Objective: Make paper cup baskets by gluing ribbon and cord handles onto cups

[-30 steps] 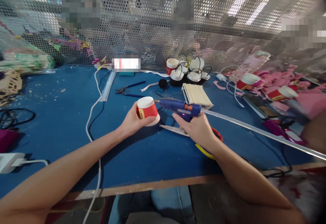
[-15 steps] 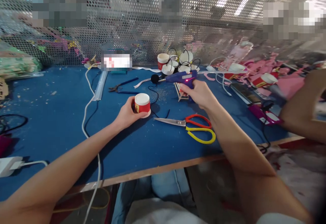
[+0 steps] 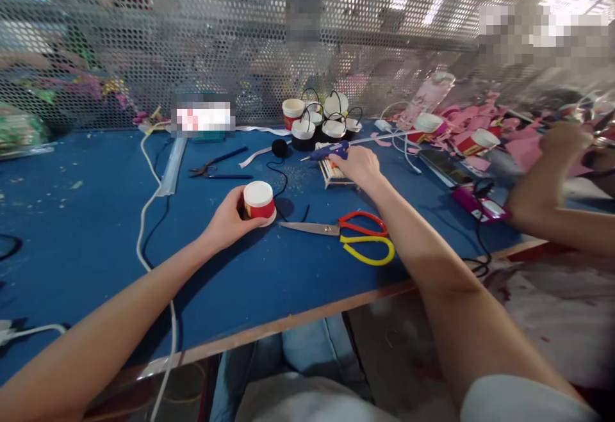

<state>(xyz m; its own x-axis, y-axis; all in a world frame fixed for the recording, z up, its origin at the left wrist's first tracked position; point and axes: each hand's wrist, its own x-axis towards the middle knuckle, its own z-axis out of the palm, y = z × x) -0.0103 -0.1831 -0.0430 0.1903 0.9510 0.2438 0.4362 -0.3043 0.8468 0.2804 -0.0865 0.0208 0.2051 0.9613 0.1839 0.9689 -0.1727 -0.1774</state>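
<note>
Left hand (image 3: 225, 220) grips an upturned red paper cup (image 3: 259, 200), contents hidden, on the blue bench (image 3: 96, 230). Right hand (image 3: 358, 166) holds the glue gun (image 3: 331, 151) over a stick bundle (image 3: 334, 172). Scissors (image 3: 350, 236) lie between.

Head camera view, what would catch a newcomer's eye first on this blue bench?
Mid-bench, the left hand grips a red paper cup standing upside down on the blue table. Farther back, the right hand rests on a blue glue gun lying over a stack of wooden sticks. Red-and-yellow scissors lie between the arms.
</note>
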